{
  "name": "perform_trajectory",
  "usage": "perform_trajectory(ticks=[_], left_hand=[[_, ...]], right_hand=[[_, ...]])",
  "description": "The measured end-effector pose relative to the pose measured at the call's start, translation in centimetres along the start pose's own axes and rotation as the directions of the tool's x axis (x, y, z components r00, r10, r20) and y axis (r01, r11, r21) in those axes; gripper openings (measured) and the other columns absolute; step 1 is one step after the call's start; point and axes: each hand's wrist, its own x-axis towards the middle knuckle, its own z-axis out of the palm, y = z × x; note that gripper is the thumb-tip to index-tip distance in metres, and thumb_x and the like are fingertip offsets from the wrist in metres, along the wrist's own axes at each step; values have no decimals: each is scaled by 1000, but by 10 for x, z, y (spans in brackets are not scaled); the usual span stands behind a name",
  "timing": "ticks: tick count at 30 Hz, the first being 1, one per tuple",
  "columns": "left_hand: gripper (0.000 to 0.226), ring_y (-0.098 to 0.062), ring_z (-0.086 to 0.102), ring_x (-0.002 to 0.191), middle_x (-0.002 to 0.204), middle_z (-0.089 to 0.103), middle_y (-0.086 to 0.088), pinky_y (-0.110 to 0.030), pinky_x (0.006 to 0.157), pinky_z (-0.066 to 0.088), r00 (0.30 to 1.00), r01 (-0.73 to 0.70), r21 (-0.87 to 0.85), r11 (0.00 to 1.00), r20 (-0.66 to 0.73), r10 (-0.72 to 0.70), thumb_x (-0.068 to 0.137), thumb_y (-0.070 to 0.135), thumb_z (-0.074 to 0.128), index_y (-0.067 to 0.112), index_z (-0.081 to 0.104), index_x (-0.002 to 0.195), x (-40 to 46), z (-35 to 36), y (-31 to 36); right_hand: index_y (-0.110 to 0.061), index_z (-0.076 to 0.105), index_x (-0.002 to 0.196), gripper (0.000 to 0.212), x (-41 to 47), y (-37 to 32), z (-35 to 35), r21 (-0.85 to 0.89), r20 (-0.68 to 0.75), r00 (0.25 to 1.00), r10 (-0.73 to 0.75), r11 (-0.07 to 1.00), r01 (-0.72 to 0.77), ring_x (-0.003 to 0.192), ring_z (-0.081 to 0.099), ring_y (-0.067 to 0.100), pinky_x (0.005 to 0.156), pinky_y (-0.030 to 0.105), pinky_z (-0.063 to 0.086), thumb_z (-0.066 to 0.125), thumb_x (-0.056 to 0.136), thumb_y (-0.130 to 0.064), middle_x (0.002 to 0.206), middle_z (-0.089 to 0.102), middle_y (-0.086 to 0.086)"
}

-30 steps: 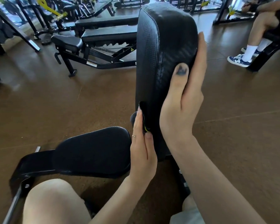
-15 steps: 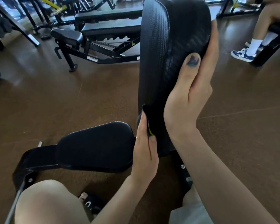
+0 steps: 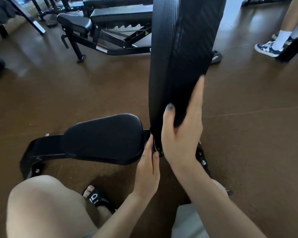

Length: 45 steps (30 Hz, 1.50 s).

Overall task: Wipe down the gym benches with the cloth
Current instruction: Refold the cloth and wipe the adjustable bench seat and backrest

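The brown floor (image 3: 62,93) is shiny and fills most of the view. A tall black back pad (image 3: 181,45) of the gym bench stands upright in the middle. Its black seat pad (image 3: 103,136) lies flat, low and to the left, touching the base of the tall pad. Another black bench (image 3: 110,19) sits behind, farther away, with a small yellow warning sticker on its frame; the sticker is too small to read. A black foot plate behind the tall pad has gray writing that looks like "KG", but it is blurry.

The right hand (image 3: 182,134) wraps around the lower part of the tall pad, thumb in front and fingers behind. The left hand (image 3: 149,166) pinches a dark cloth (image 3: 155,143) with a thin yellow edge against the bottom left edge of the tall pad.

A bare knee (image 3: 46,206) is low on the left. Beside it is a black sandal (image 3: 95,197) with white marks I cannot read. At the far right is a blue and white sneaker (image 3: 267,48).
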Motion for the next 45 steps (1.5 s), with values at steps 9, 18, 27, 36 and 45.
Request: perform_trajectory(ticks=[9, 18, 27, 36, 45], left_hand=[[36, -25, 72, 100, 107, 77, -11, -30, 82, 57, 823, 559, -302, 772, 317, -472, 110, 27, 42, 5, 68, 120, 20, -92, 58], [30, -28, 73, 100, 118, 72, -17, -39, 76, 61, 759, 564, -199, 802, 508, -408, 100, 8, 57, 10, 62, 129, 55, -159, 66], [20, -31, 70, 98, 106, 68, -16, -47, 85, 61, 634, 423, 210, 881, 626, -454, 99, 2, 56, 6, 58, 119, 107, -238, 124], [36, -18, 58, 96, 113, 50, 0, -33, 88, 53, 630, -56, 517, 854, 682, -371, 103, 7, 49, 41, 61, 107, 115, -289, 320], [34, -9, 62, 96, 109, 60, 7, -14, 79, 51, 747, 17, 369, 929, 613, -257, 96, 0, 58, 29, 75, 100, 86, -262, 510]], right_hand=[[-16, 57, 131, 40, -101, 25, -5, -152, 274, 952, 135, 984, -96, 116, 55, 4, 95, 11, 44, 62, 91, -13, 125, 57, -5], [-35, 42, 152, 56, -91, 20, 37, -208, 519, 760, 392, 920, -333, 132, 44, -11, 106, 5, 35, 58, 100, -21, 142, 51, -26], [-27, 72, 102, 31, -23, -47, 72, -243, 647, 550, 528, 827, -507, 90, 69, 8, 77, 26, 57, 78, 80, -6, 91, 72, -9], [-31, 66, 109, 26, 79, -236, 10, -539, 621, 585, 522, 826, -164, 88, 58, 8, 73, 23, 49, 61, 96, -10, 96, 59, -13], [-15, 78, 90, 25, 162, -375, -81, -363, 304, 551, 777, 629, -687, 93, 66, 10, 72, 16, 46, 66, 97, -36, 96, 73, -3]])
